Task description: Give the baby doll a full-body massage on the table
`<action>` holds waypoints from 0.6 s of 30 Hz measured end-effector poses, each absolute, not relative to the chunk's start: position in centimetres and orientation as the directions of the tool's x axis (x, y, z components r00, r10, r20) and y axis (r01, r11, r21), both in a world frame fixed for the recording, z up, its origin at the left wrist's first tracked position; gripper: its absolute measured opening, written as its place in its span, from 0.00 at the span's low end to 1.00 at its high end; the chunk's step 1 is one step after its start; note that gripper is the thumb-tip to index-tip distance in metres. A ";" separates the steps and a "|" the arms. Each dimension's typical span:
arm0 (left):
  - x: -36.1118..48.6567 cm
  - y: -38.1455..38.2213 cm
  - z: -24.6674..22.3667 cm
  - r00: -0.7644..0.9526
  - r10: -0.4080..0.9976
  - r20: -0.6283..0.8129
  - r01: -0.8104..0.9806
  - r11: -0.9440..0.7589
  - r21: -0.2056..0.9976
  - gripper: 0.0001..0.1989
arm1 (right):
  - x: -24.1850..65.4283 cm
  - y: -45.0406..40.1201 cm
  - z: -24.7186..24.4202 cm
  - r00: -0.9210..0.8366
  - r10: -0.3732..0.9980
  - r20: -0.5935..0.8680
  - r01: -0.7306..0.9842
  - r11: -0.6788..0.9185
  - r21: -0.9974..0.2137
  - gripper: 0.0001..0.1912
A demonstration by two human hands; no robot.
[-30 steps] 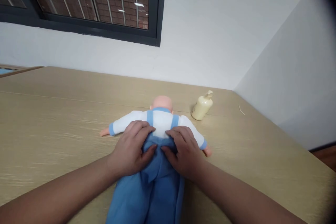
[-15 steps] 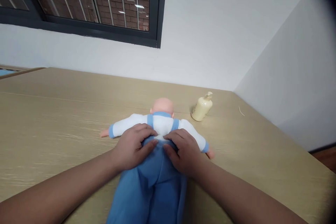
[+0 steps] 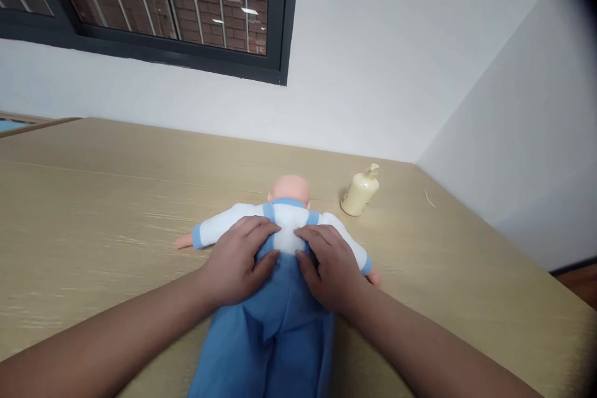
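Two hands (image 3: 284, 261) on one doll (image 3: 290, 242), one bottle (image 3: 360, 193) nearby.

Dark-framed window (image 3: 280, 25) set in white wall (image 3: 354, 56), far left; bars and brick seen through glass. Wood-grain tabletop (image 3: 116, 199) pushed toward wall corner, far right. Reddish-brown floor (image 3: 581, 280) glimpsed right.

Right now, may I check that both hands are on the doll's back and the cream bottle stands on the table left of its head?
Left is wrong: the head view shows the bottle standing right of the doll's head, on the table; left hand and right hand are on its back.
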State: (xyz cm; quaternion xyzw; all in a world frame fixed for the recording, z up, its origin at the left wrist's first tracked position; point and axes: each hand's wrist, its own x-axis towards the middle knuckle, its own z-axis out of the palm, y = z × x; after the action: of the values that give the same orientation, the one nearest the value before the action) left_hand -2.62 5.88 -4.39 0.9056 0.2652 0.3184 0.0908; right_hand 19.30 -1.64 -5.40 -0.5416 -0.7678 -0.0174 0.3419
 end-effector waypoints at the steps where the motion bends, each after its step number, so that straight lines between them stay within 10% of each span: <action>1: -2.5 6.0 -4.3 0.663 0.552 0.505 0.425 -0.833 0.354 0.16 | 19.3 -1.5 -5.4 -0.180 0.830 0.527 0.843 0.407 -0.353 0.16; 18: -2.7 6.6 -5.3 0.715 0.516 0.472 0.488 -0.852 0.192 0.31 | 20.1 -1.1 -6.2 -0.215 0.855 0.473 0.924 0.335 -0.186 0.32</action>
State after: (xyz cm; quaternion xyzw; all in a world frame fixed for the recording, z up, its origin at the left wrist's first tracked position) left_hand -2.75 6.56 -5.34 0.9256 0.2710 0.2628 0.0269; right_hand 20.09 -1.07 -6.18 -0.5728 -0.7763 -0.0679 0.2543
